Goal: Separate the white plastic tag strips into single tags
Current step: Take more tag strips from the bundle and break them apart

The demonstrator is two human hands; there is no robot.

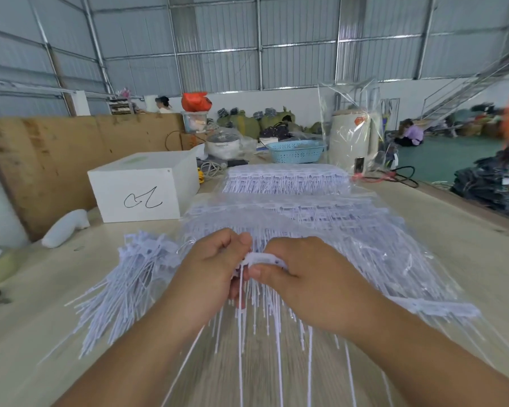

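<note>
Near the middle of the surface [467,259], the left hand [209,271] and right hand [309,277] meet knuckle to knuckle, each with its fingers curled round the header of one white tag strip [263,257]. The header's long axis runs left to right between the two grips, while its thin tails hang toward the near edge. Loose single tags [124,286] lie piled just left of the left hand; uncut strips in clear plastic [321,218] lie beyond, toward the far side.
</note>
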